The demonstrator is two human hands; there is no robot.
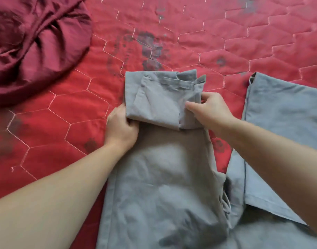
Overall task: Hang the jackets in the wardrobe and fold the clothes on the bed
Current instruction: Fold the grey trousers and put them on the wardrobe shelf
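On a red quilted bedspread [172, 24] stitched in hexagons, a person folds a pair of grey trousers [163, 177] lying lengthwise toward the camera; the far end is doubled back into a thick fold; the left hand [120, 127] grips the fold's left edge, fingers curled under the cloth; the right hand [210, 112] pinches the right edge, thumb on top; the other trouser leg spreads flat at right; a crumpled maroon garment [32, 44] lies well apart at upper left.

Both hands [120, 126] [210, 112] curled, gripping; forearms extended.
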